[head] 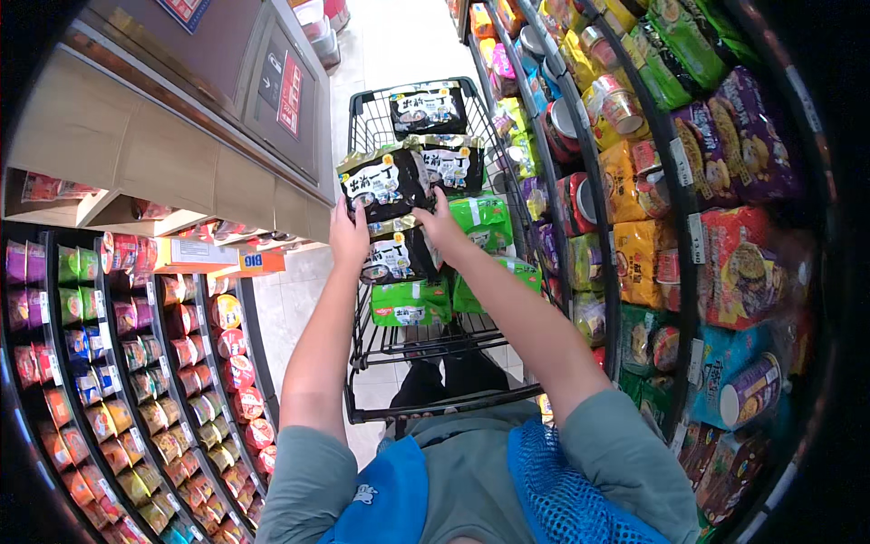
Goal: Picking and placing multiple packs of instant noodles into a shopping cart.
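Between my two hands is a black noodle multipack (pixel 382 182) with a gold top edge. My left hand (pixel 349 234) grips its near left corner, thumb on the front. On its near right corner, my right hand (pixel 438 224) has its thumb and fingers closed. Below them is the black wire shopping cart (pixel 438 400), which holds more packs. One black pack (pixel 394 253) lies just under the held one, another (pixel 454 166) lies beyond to the right, and a third (pixel 427 112) is at the far end. Green noodle packs (pixel 411 302) lie beneath and beside them.
On the right, close to the cart, a tall shelf (pixel 690 272) carries bagged and cup noodles. To the left stand a brown cabinet (pixel 285 88) and shelves of cup noodles (pixel 156 381). Pale floor tiles (pixel 292 306) show left of the cart.
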Tool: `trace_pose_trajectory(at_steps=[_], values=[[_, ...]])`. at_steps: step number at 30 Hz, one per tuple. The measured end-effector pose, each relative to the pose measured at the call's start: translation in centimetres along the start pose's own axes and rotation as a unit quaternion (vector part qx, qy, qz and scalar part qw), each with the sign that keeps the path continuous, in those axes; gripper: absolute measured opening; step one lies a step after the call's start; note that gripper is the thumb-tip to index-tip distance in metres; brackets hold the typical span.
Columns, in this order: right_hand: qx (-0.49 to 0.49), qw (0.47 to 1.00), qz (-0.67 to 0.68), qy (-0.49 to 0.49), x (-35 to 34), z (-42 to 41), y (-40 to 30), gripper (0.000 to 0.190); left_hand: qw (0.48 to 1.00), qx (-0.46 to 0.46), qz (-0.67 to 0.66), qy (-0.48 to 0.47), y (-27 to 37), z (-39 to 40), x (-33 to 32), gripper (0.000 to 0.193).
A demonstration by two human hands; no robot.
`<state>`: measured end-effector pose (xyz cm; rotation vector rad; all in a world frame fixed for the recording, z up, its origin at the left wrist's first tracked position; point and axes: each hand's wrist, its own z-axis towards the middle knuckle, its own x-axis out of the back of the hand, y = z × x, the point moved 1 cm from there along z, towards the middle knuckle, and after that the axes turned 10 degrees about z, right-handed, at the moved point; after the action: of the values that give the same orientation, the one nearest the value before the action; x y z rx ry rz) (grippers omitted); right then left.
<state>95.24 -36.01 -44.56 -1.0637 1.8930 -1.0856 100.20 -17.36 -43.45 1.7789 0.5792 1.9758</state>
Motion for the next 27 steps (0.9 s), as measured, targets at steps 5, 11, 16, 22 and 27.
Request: trace_pose_trajectory(at_steps=[5,11,16,22,27], values=[[0.021,0.991,0.018,-0.130,4.5,-11.1,-5.4,0.045,0.996,-0.039,-0.075,-0.012,-1.4,-4.8,3.4,0.047],[0.124,0.986,-0.078,-0.076,14.3,-23.6,-7.7,0.033,0.953,0.012,-0.291,-0.086,4.3,-14.0,5.4,0.039],[0.193,0.961,-0.197,-0.020,17.4,-33.9,-11.2,0.030,0.892,-0.117,-0.367,-0.236,12.9,-20.7,8.0,0.031],[0.265,0.897,-0.341,0.099,22.2,-49.7,-18.0,0.029,0.745,-0.281,-0.482,-0.366,30.1,-26.2,13.5,0.024],[0.325,0.852,-0.349,0.217,27.5,-62.5,-24.0,0.028,0.586,-0.447,-0.536,-0.412,43.5,-31.9,19.9,0.024]])
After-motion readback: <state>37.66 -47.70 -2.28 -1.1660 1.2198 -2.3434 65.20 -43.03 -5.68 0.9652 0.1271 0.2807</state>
